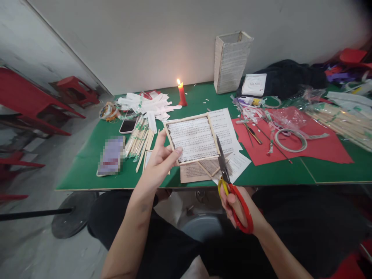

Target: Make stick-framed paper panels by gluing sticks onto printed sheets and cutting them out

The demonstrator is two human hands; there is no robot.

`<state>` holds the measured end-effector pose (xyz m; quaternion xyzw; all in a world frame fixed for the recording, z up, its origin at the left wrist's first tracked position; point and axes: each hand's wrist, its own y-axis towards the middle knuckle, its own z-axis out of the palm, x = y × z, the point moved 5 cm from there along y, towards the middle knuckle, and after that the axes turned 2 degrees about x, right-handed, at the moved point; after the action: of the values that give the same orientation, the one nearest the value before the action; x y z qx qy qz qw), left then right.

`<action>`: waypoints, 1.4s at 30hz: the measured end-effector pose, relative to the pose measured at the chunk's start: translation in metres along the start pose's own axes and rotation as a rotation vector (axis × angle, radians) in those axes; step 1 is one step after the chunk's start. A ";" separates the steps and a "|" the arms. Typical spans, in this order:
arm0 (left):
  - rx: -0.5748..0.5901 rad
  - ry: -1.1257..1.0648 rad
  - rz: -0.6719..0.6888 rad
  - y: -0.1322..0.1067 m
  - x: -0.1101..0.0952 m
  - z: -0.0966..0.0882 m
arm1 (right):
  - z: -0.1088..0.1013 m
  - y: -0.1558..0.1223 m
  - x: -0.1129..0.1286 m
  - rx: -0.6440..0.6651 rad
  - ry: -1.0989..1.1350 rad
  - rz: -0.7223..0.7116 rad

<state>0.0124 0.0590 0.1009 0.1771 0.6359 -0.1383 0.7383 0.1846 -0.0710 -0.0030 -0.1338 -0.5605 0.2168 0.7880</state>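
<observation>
First, at far left, a green-topped table [84,170] carries a blurred packet [111,155], a smartphone [128,126] and a bundle of thin wooden sticks [138,138], with a lit red candle [181,95] behind them. The left hand [159,162] is at a frame of wooden sticks [192,138] backed with printed paper, just above the table. Its fingers are spread, tips at the lower edge; whether the thumb grips behind is hard to tell. The frame looks light and stiff but thin, best held by its edges. The right hand [236,205] wraps around red-and-yellow scissors [221,162], blades together, just over loose printed sheets [235,166]. Farther right, a roll of tape [290,140] lies on red paper [325,149].
</observation>
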 end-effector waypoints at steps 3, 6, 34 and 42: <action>0.002 0.004 0.002 0.000 -0.002 0.001 | 0.000 0.000 0.001 -0.020 -0.020 0.004; 0.005 0.009 0.004 -0.001 -0.003 0.002 | -0.003 0.001 0.000 -0.045 -0.025 0.013; -0.003 -0.092 0.029 0.002 -0.006 0.010 | 0.007 -0.008 0.029 0.194 -0.233 -0.285; 0.035 -0.084 0.023 -0.001 -0.003 0.010 | 0.008 -0.006 0.037 0.159 -0.244 -0.269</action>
<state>0.0206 0.0538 0.1051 0.1915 0.5998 -0.1483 0.7626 0.1888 -0.0582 0.0329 0.0323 -0.6457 0.1677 0.7443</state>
